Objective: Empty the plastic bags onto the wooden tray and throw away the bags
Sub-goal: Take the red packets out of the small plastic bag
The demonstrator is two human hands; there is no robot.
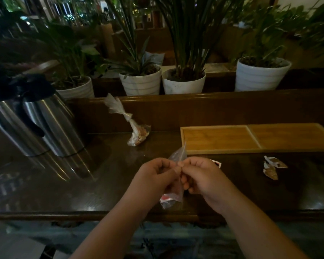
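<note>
My left hand [154, 179] and my right hand [202, 175] meet over the dark table, both pinching the neck of a small clear plastic bag [171, 200]. Its bottom hangs below my fingers with something red and white inside, and its loose top sticks up above them. A second knotted plastic bag [137, 134] with brownish contents lies farther back on the left. The wooden tray [221, 151], split into two compartments, sits at the back right with nothing in it.
Two steel thermos jugs [41, 126] stand at the left. Two small torn packets [271, 167] lie at the right, and a red-and-white card [217, 163] peeks out past my right hand. White plant pots [183, 84] line the ledge behind the table.
</note>
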